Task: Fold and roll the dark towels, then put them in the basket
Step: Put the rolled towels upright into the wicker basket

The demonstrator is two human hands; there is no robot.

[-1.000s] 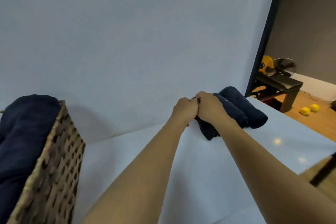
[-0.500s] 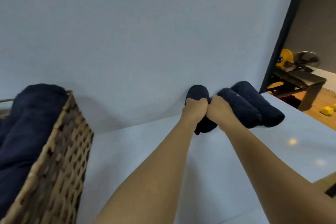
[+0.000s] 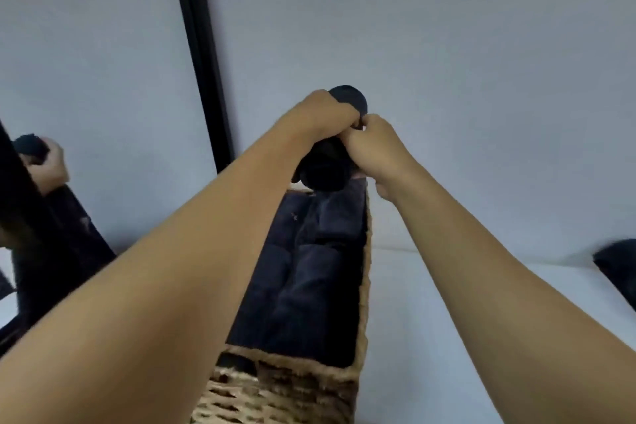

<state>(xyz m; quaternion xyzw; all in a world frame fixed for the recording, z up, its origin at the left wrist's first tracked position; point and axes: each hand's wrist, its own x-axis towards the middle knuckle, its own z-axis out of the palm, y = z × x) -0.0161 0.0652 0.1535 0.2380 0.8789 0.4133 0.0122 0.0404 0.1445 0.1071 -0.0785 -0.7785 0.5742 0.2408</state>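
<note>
A rolled dark towel [image 3: 325, 165] is held in the air over the far end of the woven basket [image 3: 364, 286]. My left hand [image 3: 323, 113] grips it from the top and left. My right hand [image 3: 373, 144] grips it from the right. Both hands touch each other on the roll. Several rolled dark towels [image 3: 309, 268] lie packed inside the basket below. Another dark towel [image 3: 619, 262] lies on the white table [image 3: 430, 320] at the right edge, partly cut off by the frame.
A mirror [image 3: 86, 79] with a black frame [image 3: 199, 55] stands at the left and reflects a hand with the dark roll. A pale wall rises behind the table. The basket's near wall is close to the bottom of the view.
Both hands lifted one rolled towel from the pile at the right and carried it left over the basket. The view swung left, so the basket is now centred.
</note>
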